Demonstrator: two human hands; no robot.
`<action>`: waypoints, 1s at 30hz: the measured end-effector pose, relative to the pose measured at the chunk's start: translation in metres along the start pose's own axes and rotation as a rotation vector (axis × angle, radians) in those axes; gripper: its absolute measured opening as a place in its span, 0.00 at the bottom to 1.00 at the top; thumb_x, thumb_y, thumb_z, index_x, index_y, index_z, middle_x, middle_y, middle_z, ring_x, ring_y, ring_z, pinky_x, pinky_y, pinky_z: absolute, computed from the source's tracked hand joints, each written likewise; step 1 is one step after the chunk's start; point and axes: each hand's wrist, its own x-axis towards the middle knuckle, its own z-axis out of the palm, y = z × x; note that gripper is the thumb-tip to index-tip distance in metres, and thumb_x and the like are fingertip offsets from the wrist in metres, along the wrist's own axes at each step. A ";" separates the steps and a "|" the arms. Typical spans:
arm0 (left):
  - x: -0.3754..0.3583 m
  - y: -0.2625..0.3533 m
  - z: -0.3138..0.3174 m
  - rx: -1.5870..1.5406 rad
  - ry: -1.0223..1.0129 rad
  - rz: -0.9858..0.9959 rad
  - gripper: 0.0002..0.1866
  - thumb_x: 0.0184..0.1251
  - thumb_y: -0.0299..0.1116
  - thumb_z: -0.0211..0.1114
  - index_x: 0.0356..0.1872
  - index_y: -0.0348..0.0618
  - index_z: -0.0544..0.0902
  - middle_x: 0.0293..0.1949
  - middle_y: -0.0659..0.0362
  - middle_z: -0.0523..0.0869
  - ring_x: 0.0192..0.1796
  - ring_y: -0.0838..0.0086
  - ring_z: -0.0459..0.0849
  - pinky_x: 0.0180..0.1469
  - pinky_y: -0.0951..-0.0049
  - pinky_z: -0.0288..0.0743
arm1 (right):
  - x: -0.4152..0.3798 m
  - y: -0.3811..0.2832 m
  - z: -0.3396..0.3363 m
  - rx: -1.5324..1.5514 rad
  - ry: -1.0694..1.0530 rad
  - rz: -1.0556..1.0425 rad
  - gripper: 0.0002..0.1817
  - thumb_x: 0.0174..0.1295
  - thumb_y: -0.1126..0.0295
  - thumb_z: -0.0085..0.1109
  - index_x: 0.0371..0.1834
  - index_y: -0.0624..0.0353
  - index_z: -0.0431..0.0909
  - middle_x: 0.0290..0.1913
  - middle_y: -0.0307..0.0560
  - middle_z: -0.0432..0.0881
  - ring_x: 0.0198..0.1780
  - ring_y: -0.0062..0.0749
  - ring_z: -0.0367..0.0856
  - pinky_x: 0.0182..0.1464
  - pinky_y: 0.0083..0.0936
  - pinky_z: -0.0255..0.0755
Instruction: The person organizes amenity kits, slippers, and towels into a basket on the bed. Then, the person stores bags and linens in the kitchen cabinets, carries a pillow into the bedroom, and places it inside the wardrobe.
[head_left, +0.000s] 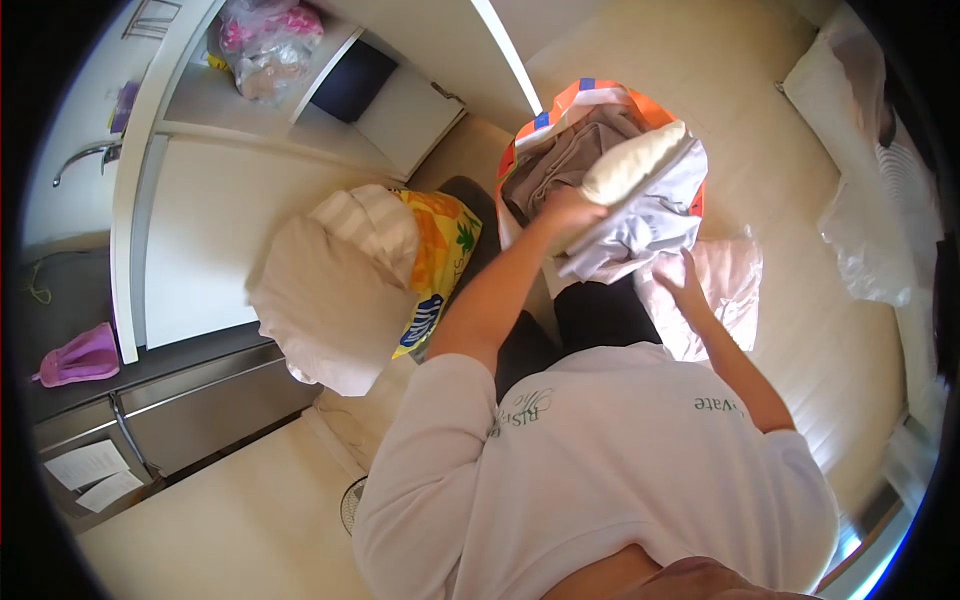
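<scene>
Head view, left hand (568, 212) gripped a pale bundled garment (640, 205) above the orange laundry bag (560, 110), right hand (682, 280) lay flat, fingers spread, on a pink folded cloth (730, 285) beside that bag.

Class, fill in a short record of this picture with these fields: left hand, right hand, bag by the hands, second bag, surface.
left hand: left hand grips a bundle of pale clothes at the mouth of the bag
right hand: right hand rests on a pink folded cloth
bag by the hands: orange bag, open, holding grey-brown fabric
second bag: yellow bag, stuffed with pale bedding
surface: cream mattress
</scene>
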 end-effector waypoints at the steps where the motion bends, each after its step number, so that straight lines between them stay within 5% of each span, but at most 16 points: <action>1: -0.017 0.008 0.019 0.053 0.057 0.058 0.36 0.38 0.49 0.77 0.48 0.31 0.82 0.43 0.51 0.86 0.42 0.66 0.84 0.46 0.68 0.76 | -0.001 -0.040 0.005 0.369 -0.123 0.199 0.56 0.49 0.40 0.67 0.73 0.60 0.47 0.74 0.58 0.48 0.74 0.52 0.47 0.71 0.42 0.50; 3: -0.028 -0.002 0.072 -0.328 0.039 0.285 0.32 0.43 0.44 0.76 0.48 0.33 0.82 0.41 0.54 0.86 0.41 0.65 0.84 0.47 0.69 0.76 | 0.018 -0.057 0.020 0.799 -0.195 0.424 0.55 0.52 0.35 0.61 0.72 0.62 0.50 0.74 0.55 0.52 0.73 0.46 0.51 0.71 0.40 0.51; 4: -0.040 0.003 0.073 -0.512 -0.085 0.204 0.30 0.45 0.42 0.75 0.48 0.34 0.81 0.41 0.55 0.85 0.41 0.66 0.84 0.47 0.69 0.76 | 0.040 -0.042 0.031 1.012 -0.421 0.247 0.48 0.56 0.35 0.57 0.70 0.59 0.56 0.69 0.54 0.63 0.68 0.43 0.62 0.68 0.39 0.57; 7: -0.061 0.013 0.055 -1.009 -0.382 -0.024 0.20 0.56 0.34 0.68 0.48 0.34 0.81 0.42 0.57 0.85 0.42 0.71 0.83 0.45 0.71 0.75 | 0.036 -0.045 0.036 1.168 -0.190 0.322 0.36 0.61 0.44 0.58 0.65 0.58 0.65 0.58 0.49 0.75 0.57 0.40 0.76 0.59 0.38 0.71; 11: -0.093 0.016 -0.032 -1.030 -0.279 0.022 0.21 0.53 0.35 0.70 0.47 0.35 0.82 0.40 0.54 0.85 0.39 0.67 0.84 0.45 0.67 0.76 | 0.032 -0.007 0.002 0.952 0.067 0.290 0.28 0.64 0.52 0.57 0.59 0.60 0.70 0.52 0.49 0.79 0.51 0.40 0.79 0.54 0.38 0.75; 16: -0.232 0.007 -0.148 -0.881 0.084 0.340 0.17 0.49 0.30 0.69 0.42 0.34 0.83 0.38 0.54 0.86 0.38 0.69 0.84 0.44 0.70 0.78 | 0.004 -0.002 -0.089 0.724 0.107 0.276 0.23 0.61 0.56 0.60 0.51 0.64 0.77 0.46 0.47 0.82 0.46 0.36 0.81 0.51 0.31 0.74; 17: -0.264 0.021 -0.160 -0.850 0.286 0.243 0.16 0.50 0.28 0.67 0.42 0.33 0.83 0.40 0.54 0.86 0.40 0.68 0.84 0.47 0.69 0.77 | -0.003 -0.009 -0.109 0.636 0.137 0.254 0.22 0.61 0.57 0.60 0.50 0.65 0.77 0.45 0.46 0.82 0.46 0.35 0.80 0.51 0.29 0.74; 21: -0.353 -0.009 -0.203 -1.013 0.599 0.446 0.25 0.52 0.32 0.64 0.53 0.32 0.76 0.46 0.50 0.82 0.47 0.63 0.82 0.51 0.68 0.75 | -0.013 -0.014 -0.177 0.438 0.174 0.141 0.22 0.61 0.59 0.60 0.50 0.66 0.78 0.44 0.47 0.83 0.45 0.32 0.81 0.50 0.27 0.73; 26: -0.440 -0.046 -0.273 -1.162 0.670 0.439 0.28 0.58 0.43 0.56 0.58 0.35 0.71 0.50 0.48 0.80 0.49 0.59 0.81 0.49 0.61 0.76 | -0.033 -0.055 -0.204 0.521 0.126 0.025 0.21 0.61 0.63 0.61 0.51 0.68 0.77 0.44 0.48 0.83 0.43 0.31 0.82 0.47 0.25 0.75; 30: -0.464 -0.120 -0.312 -1.114 0.766 0.195 0.28 0.59 0.42 0.57 0.57 0.36 0.73 0.49 0.49 0.81 0.47 0.59 0.82 0.47 0.59 0.77 | -0.035 -0.063 -0.207 0.575 0.099 0.044 0.21 0.61 0.65 0.60 0.52 0.69 0.75 0.45 0.50 0.83 0.42 0.32 0.83 0.45 0.24 0.76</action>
